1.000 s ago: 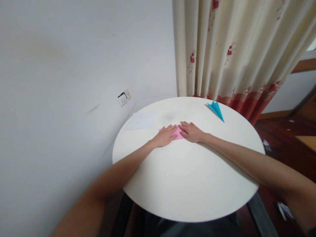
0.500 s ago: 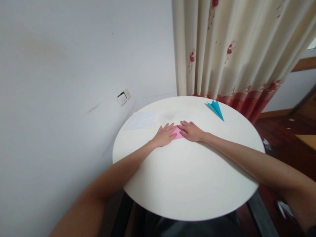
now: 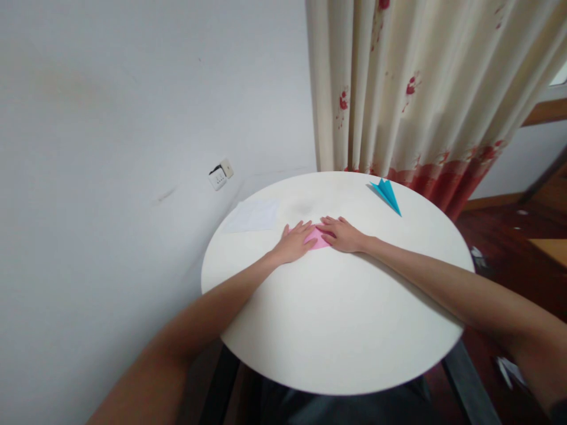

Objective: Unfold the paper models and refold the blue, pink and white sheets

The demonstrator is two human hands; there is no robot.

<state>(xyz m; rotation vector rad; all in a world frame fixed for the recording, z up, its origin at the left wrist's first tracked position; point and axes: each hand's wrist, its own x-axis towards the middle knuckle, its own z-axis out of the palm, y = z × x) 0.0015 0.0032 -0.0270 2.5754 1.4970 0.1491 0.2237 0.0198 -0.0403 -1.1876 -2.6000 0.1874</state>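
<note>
A: Hand status?
B: Left hand (image 3: 296, 242) and right hand (image 3: 343, 234) lie flat, fingers extended, pressing the pink paper (image 3: 318, 238).
A: Paper location?
B: Far centre of the bench (image 3: 336, 319), between both hands.

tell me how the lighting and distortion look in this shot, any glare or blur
Head view: soft, even light, no hard glare on the white table; faint shadows under both forearms. Wide-angle lens bends the curtain folds outward. Left hand, right hand and pink paper are small but fairly sharp; the near arms at the bottom corners look soft.
</note>
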